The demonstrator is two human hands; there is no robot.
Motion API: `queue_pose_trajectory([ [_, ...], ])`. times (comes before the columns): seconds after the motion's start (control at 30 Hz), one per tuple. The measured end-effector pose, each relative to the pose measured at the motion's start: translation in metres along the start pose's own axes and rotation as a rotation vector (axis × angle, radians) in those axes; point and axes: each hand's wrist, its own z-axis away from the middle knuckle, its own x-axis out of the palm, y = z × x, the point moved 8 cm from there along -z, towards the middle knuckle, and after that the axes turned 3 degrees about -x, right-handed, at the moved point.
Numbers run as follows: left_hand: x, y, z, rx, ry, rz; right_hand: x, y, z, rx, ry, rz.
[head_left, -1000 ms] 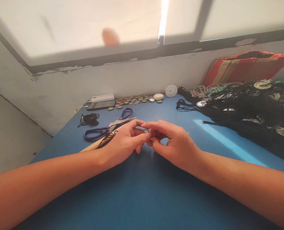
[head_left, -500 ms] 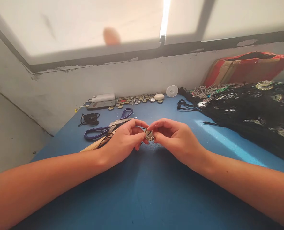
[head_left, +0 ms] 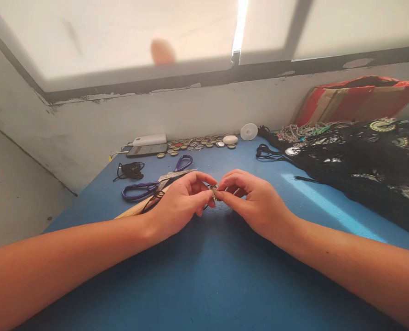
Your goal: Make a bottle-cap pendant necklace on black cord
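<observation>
Over the middle of the blue table (head_left: pixel 204 285), my two hands meet at a small crimped bottle cap (head_left: pixel 214 192). My left hand (head_left: pixel 190 193) is closed on the cap's left side with thumb and fingers. From the right, the thumb and index finger of my right hand (head_left: pixel 249 191) pinch it as well. Fingers cover much of the cap, and it is tilted nearly edge-on. A bit of thin black cord shows at my left fingers. Blue-handled scissors (head_left: pixel 139 191) and a light wooden stick (head_left: pixel 135 210) lie partly behind my left hand.
A black cord bundle (head_left: pixel 130 170), a phone (head_left: pixel 147 151), a white device (head_left: pixel 150 140), several bottle caps (head_left: pixel 195 143), a white oval object (head_left: pixel 230 139) and a clear disc (head_left: pixel 249 132) lie along the back. Black fabric with caps (head_left: pixel 356 156) and a red box (head_left: pixel 359 103) occupy the right.
The bottle cap has turned from showing its round face to nearly edge-on. My right thumb has moved across it, and the right index finger has shifted slightly.
</observation>
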Motion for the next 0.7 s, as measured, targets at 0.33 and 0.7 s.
queue_pose_trajectory([
  [0.33,-0.008,0.032,0.024,0.408,0.127,-0.074,0.001,0.024,-0.009,0.243,0.019,-0.681],
  [0.7,0.009,0.046,0.042,0.658,-0.014,-0.213,0.002,0.01,-0.008,0.209,-0.016,-0.752],
])
